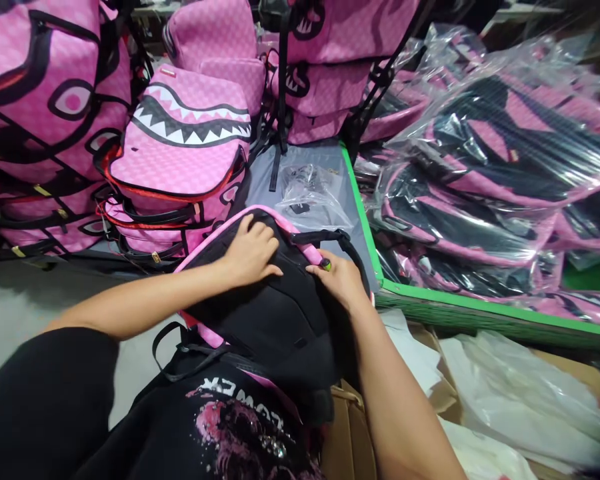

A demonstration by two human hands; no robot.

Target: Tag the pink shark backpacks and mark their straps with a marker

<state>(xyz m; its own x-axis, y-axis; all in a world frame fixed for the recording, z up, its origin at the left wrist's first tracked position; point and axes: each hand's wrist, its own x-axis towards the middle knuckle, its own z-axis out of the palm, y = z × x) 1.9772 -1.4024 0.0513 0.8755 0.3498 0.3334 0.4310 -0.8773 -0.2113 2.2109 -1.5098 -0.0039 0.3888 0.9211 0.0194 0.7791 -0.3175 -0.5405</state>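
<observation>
A black backpack with pink edging [285,313] lies across the lap, its black back panel facing up and its top against the table edge. My left hand [251,250] rests on the upper part of the black panel, fingers curled over the fabric near the pink rim. At the right side of the bag, my right hand [337,275] is closed round a small tool with a black and green end [325,265], beside the pink edge and the black strap [347,243]. The rest of that tool is hidden in the palm.
Pink backpacks with a shark-mouth print [190,133] are stacked at the left and back. A grey table [265,173] with a green edge holds clear plastic bags [313,193]. Plastic-wrapped bags [490,173] are piled right. Below lie cardboard and plastic sheets [520,380].
</observation>
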